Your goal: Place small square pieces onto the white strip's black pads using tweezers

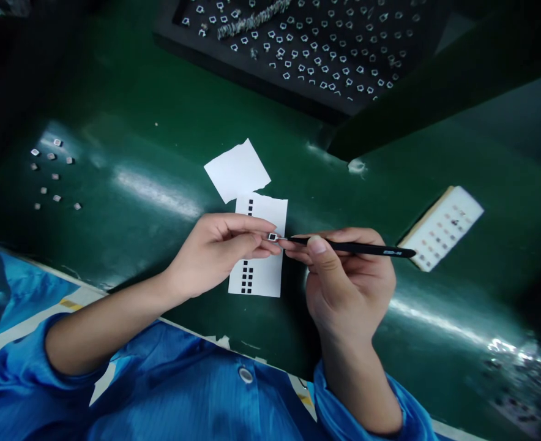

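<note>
Above the white rectangular paper sheet (268,275) with black squares (251,270), the left hand (206,257) has its grip closed on a small square silver-rimmed part with a black centre (273,236). The part looks light and stiff, probably smooth enough to slip, and its thin rim might bend or scratch; opposite edges seem the safest hold, leaving the black face untouched. At the sheet's right edge, the right hand (350,282) has its grip closed around slim black tweezers (366,247), tips at the part; whether they pinch it, I cannot tell. Beyond the sheet, a black shallow tray (252,73) holds many small silvery square frames (286,76) and a ridged silvery strip (252,21). Right of the sheet, a white rectangular block (466,199) bears rows of tiny dark squares (437,256)
</note>
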### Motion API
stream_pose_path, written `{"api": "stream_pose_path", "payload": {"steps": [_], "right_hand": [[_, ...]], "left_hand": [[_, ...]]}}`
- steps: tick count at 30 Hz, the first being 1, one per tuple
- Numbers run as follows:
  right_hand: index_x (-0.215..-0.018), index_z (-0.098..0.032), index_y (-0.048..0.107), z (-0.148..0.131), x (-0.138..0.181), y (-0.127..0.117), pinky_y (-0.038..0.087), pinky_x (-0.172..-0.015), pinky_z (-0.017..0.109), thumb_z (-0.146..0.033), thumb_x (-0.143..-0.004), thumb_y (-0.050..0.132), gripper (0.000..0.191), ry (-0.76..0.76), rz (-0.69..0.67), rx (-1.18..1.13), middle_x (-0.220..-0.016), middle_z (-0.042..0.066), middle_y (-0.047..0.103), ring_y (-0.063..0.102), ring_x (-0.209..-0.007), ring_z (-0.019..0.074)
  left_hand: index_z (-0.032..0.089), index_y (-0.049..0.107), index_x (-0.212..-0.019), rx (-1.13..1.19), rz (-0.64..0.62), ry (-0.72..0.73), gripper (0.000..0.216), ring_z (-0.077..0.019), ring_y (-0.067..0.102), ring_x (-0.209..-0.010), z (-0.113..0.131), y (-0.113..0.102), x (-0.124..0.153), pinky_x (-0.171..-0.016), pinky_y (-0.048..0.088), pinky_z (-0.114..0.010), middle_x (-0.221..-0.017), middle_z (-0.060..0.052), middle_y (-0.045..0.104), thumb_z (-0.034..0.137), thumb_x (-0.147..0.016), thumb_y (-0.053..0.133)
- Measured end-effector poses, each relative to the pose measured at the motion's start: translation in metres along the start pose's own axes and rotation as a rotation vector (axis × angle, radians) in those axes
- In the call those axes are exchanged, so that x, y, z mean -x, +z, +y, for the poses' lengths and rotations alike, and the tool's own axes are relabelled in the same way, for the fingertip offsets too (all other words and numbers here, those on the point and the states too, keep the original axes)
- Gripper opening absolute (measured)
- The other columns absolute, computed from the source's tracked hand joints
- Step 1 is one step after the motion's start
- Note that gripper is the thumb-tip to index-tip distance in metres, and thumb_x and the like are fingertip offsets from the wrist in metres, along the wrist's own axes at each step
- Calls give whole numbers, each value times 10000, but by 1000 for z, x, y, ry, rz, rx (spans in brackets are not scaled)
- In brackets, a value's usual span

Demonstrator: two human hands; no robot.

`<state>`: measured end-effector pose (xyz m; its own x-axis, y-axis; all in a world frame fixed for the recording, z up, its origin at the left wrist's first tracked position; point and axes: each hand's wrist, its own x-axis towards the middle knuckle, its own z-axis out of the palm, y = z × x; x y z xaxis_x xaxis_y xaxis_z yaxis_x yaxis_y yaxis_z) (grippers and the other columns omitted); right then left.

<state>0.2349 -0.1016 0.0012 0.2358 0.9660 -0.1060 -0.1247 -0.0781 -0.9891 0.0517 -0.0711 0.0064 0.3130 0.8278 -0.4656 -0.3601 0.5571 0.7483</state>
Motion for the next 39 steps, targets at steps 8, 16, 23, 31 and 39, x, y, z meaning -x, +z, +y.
{"api": "stream_pose_path", "payload": {"steps": [8,16,23,31,39], "right_hand": [[-1031,-282,684,1,3,1,716,-797,293,-237,-951,860,198,-44,34,20,-912,-36,816,849,-838,181],[-1024,-251,680,2,2,1,721,-766,289,-217,-937,865,207,-83,40,24,-900,-33,823,853,-799,190],[-1010,-239,677,3,1,3,705,-728,269,-188,-923,862,211,-71,47,18,-888,-15,836,855,-782,198],[-984,-235,695,0,5,4,689,-700,232,-199,-925,861,180,-103,-19,45,-905,25,848,852,-762,193],[-995,-239,718,13,10,2,693,-729,285,-220,-950,828,121,-242,-51,136,-945,72,836,848,-832,229]], "left_hand": [[142,841,-1049,20,-13,-5,132,-234,843,-967,0,-1,0,-999,700,-411,-966,-79,858,172,-934,783],[153,855,-1032,53,-2,-27,129,-205,844,-944,1,2,1,-945,702,-318,-953,-77,861,142,-949,757],[167,857,-1016,39,7,-39,119,-194,843,-932,5,3,2,-924,699,-296,-948,-65,862,152,-952,758],[183,834,-952,-76,29,59,108,-151,808,-754,-4,2,-1,-738,660,-225,-814,-31,840,170,-849,864],[172,802,-957,-101,38,118,192,-151,784,-738,-9,-1,-2,-727,645,-242,-795,-51,815,322,-865,879]]}}
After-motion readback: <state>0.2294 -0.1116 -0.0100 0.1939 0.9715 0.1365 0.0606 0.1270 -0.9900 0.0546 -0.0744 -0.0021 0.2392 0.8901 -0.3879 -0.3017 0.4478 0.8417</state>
